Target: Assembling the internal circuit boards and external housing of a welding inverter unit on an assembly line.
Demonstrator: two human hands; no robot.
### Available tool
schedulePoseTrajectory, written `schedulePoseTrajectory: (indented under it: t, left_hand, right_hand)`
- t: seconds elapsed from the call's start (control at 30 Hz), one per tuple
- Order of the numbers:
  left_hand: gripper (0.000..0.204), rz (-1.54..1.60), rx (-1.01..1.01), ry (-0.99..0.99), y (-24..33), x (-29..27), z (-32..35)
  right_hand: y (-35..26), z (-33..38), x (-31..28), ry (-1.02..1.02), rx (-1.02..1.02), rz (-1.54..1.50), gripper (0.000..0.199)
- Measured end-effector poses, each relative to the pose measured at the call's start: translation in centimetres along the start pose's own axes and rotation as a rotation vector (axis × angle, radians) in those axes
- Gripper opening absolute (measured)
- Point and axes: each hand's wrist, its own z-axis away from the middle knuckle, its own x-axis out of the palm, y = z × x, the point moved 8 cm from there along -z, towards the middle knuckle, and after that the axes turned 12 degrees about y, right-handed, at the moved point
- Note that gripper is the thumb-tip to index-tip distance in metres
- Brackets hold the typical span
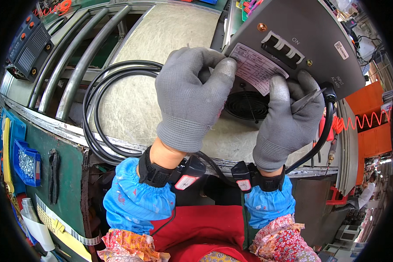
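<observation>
Knit-gloved fingers [225, 70] pinch the flat paper label [255, 69].

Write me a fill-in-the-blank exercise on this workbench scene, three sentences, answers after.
1. Both hands wear ____ knit gloves.
2. The left hand presses a white label onto the grey ____ panel.
3. The right hand holds thin ____ beside the black cable.

Missing words: grey; metal; tweezers

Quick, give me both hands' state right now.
Left hand: closed, fingertips pinching the white label on the grey machine.
Right hand: closed on tweezers, thumb pressing the label.
</observation>
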Motion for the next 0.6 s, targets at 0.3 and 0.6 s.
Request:
schedulePoseTrajectory:
  t: [0.3,0.6]
  left_hand:
    - [0.013,-0.061,-0.005,0.014,0.4,-0.2,0.0]
    - [0.032,-0.322,-0.078,-0.104,0.0,-0.5,-0.1]
  right_hand:
    - [0.0,0.0,-0.2,-0.001,-0.053,0.066,0.043]
    - [0.1,0.0,-0.2,0.018,0.040,0.046,0.043]
